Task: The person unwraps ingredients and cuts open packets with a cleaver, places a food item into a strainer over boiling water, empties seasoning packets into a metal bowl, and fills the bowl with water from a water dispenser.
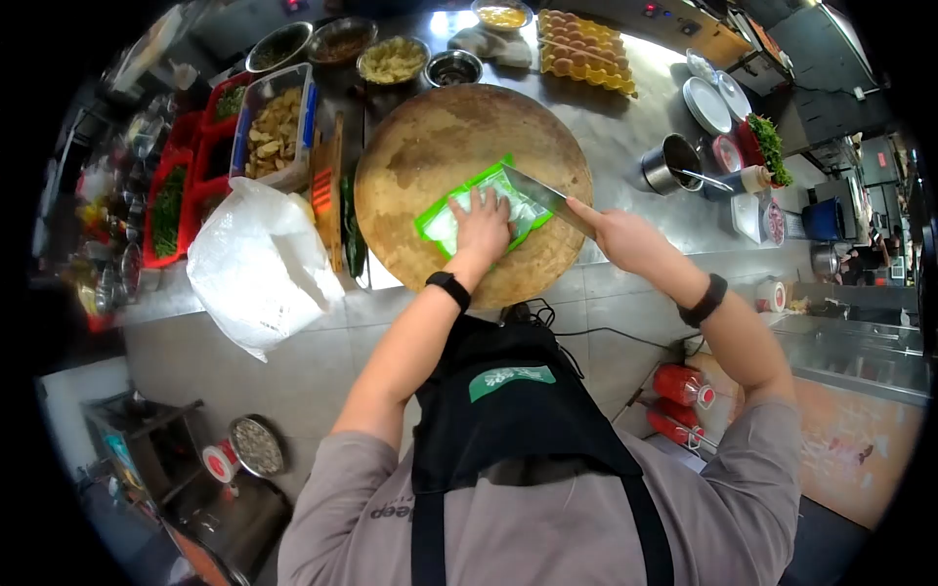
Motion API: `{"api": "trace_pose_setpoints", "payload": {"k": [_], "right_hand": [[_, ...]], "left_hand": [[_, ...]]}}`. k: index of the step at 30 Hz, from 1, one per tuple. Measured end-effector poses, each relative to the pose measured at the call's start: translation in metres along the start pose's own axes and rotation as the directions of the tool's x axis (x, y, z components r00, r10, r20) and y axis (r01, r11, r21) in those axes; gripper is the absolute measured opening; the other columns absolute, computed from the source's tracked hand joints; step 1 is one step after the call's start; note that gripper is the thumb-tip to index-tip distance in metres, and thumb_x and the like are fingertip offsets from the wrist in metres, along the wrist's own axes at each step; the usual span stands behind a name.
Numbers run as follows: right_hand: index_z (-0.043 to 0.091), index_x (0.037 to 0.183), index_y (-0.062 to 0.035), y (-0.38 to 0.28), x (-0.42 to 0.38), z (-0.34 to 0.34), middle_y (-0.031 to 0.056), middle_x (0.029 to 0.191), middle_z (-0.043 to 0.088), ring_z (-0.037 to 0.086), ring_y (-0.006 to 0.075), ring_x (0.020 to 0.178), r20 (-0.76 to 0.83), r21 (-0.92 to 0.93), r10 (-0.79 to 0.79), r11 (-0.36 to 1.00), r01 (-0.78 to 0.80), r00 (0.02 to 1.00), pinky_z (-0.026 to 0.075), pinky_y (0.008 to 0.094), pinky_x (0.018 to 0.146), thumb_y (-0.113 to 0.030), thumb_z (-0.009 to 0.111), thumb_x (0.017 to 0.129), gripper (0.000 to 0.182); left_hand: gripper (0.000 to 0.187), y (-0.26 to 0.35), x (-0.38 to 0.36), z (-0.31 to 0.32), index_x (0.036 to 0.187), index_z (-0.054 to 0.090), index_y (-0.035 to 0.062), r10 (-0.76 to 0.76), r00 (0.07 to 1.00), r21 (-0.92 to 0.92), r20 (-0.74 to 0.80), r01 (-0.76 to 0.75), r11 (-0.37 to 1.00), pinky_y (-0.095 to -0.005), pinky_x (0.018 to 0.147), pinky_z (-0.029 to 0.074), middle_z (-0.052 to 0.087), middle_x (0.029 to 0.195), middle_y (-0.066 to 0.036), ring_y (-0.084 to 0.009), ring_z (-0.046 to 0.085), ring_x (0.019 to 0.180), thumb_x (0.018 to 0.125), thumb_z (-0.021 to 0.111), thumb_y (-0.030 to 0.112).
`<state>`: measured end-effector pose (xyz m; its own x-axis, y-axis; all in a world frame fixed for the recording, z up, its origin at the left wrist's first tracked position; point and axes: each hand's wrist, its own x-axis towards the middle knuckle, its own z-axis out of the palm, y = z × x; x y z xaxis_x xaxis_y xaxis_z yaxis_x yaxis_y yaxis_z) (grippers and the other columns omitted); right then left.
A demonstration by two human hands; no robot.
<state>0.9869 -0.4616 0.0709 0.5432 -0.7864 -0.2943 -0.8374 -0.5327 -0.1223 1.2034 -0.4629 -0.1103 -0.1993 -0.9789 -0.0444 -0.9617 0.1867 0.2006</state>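
Note:
A green and clear plastic packet (440,227) lies flat on the round wooden chopping board (420,146). My left hand (482,227) rests on it with the fingers spread, pressing it to the wood. In my right hand (625,237) is a cleaver (549,198), its handle wrapped by my fingers. The blade slants to the upper left, its tip overlapping the packet's upper right edge in this view. What the packet contains is hidden by my palm and the film.
Left of the board are a white plastic bag (262,264), a tub of cut potatoes (274,137) and red baskets of greens (168,210). Bowls (393,61) and an egg tray (584,54) line the back. A metal pot (670,164) and plates (705,105) stand right.

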Motion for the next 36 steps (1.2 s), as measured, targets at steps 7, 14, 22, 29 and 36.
{"api": "trace_pose_setpoints", "payload": {"k": [7, 14, 22, 29, 36], "right_hand": [[0.038, 0.144, -0.0196, -0.028, 0.026, -0.029, 0.0159, 0.074, 0.065, 0.065, 0.0372, 0.068, 0.114, -0.186, 0.015, 0.982, 0.006, 0.993, 0.051, 0.045, 0.056, -0.004, 0.051, 0.081, 0.066], [0.038, 0.144, -0.0293, 0.032, -0.035, -0.061, 0.0173, 0.087, 0.065, 0.066, 0.0356, 0.074, 0.455, -0.41, 0.211, 0.912, -0.007, 0.865, 0.051, 0.0456, 0.061, -0.005, 0.05, 0.083, 0.066], [0.044, 0.142, -0.0273, 0.072, 0.043, 0.084, 0.011, 0.092, 0.052, 0.054, 0.0284, 0.082, -0.516, -0.249, 0.002, 0.956, -0.153, 0.857, 0.048, 0.0389, 0.07, -0.004, 0.05, 0.081, 0.066], [0.064, 0.117, -0.0146, 0.064, 0.093, 0.154, 0.0113, 0.09, 0.053, 0.053, 0.0315, 0.084, -0.645, -0.001, 0.071, 0.996, -0.094, 0.761, 0.046, 0.0445, 0.076, -0.011, 0.053, 0.084, 0.036], [0.063, 0.088, 0.0039, 0.039, 0.116, 0.102, 0.0219, 0.079, 0.065, 0.062, 0.0382, 0.07, 0.189, 0.9, 0.096, 0.38, -0.212, 0.977, 0.051, 0.0445, 0.067, -0.027, 0.054, 0.09, 0.032]], "left_hand": [[0.049, 0.002, -0.002, 0.008, 0.131, 0.053, 0.0113, -0.004, 0.997, 0.013, -0.076, 0.005, 1.0, -0.0699, 0.098, 0.027, 0.043, 0.143, -0.011, -0.0331, 0.036, 0.131, 0.09, 0.053, 0.038], [0.049, 0.001, -0.001, -0.007, 0.123, 0.057, 0.0092, -0.024, 0.997, -0.003, -0.075, 0.024, 1.0, -0.0651, 0.096, 0.033, 0.052, 0.127, -0.01, -0.0305, 0.043, 0.122, 0.086, 0.06, 0.041], [0.058, -0.003, 0.05, -0.015, 0.119, 0.057, 0.0052, 0.305, 0.952, -0.091, -0.001, -0.304, 0.948, -0.0519, 0.103, 0.033, 0.054, 0.125, -0.01, -0.028, 0.045, 0.122, 0.078, 0.069, 0.045], [0.041, 0.006, 0.07, -0.023, 0.108, 0.063, 0.01, 0.443, 0.868, -0.043, 0.224, -0.446, 0.894, -0.0504, 0.102, 0.033, 0.057, 0.114, -0.008, -0.0263, 0.049, 0.117, 0.077, 0.071, 0.036], [0.024, 0.006, 0.039, -0.05, 0.094, 0.06, 0.0077, 0.438, 0.892, -0.234, -0.113, -0.452, 0.861, -0.0459, 0.096, 0.036, 0.059, 0.103, -0.008, -0.029, 0.053, 0.107, 0.074, 0.071, 0.017]]}}
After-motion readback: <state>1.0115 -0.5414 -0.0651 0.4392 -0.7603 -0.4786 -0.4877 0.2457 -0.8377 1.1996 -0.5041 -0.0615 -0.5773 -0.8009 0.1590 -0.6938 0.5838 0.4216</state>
